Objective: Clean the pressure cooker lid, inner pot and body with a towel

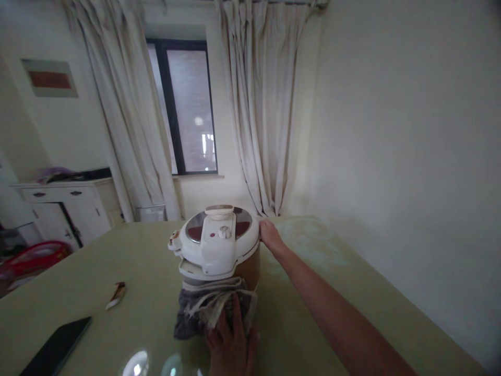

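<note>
A white and brown electric pressure cooker (217, 263) stands upright on the table, its lid in place, with a dial on top. My left hand (231, 339) presses a crumpled grey and beige cloth (207, 308) against the cooker's near side, the fingers stretched over the cloth. On the far right of the cooker, just under the lid rim, my right hand (270, 235) is closed around its side. The fingertips there are hidden behind the cooker.
The greenish table (148, 266) carries a dark phone (57, 347) and a small torn wrapper (116, 295) at the left. Beyond it are a red chair or basket (39, 258), a white cabinet (68, 203), curtains (262, 104) and a window (191, 104). A wall (407, 130) borders the right.
</note>
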